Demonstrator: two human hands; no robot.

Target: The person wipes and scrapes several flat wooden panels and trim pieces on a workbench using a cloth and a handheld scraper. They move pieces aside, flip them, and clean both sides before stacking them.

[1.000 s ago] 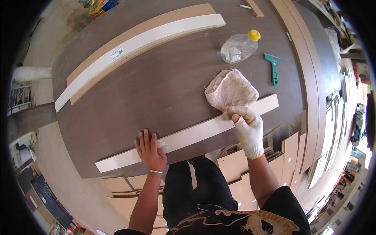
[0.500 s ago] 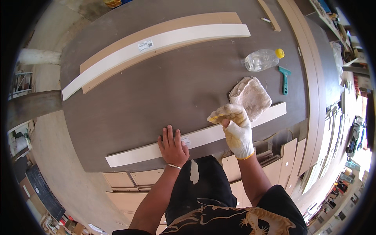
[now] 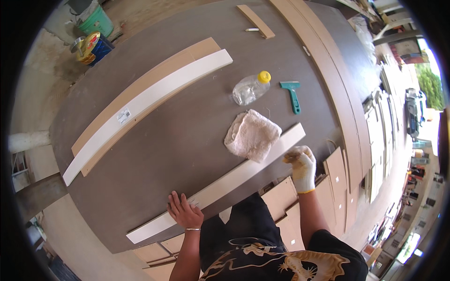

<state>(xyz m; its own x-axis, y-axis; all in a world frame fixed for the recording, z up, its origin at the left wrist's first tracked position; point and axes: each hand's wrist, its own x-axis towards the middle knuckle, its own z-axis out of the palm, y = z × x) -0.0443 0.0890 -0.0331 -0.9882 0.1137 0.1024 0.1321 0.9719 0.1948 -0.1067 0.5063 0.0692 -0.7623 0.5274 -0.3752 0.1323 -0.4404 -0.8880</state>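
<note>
your right hand (image 3: 301, 168) has slid off the folded cloth (image 3: 251, 135), its grip closed on a small wad. your left hand (image 3: 183, 211) presses flat, open, on the white strip (image 3: 225, 185).

Bare left grip (image 3: 184, 213) flat; gloved right grip (image 3: 301, 166) clenched

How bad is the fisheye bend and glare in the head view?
Head view: strong barrel distortion, so the near white strip and far white strip bow toward the black rim; daylight is even with soft shadows; the bright window area at right is blown out; the gloved right hand looks slightly blurred.
</note>
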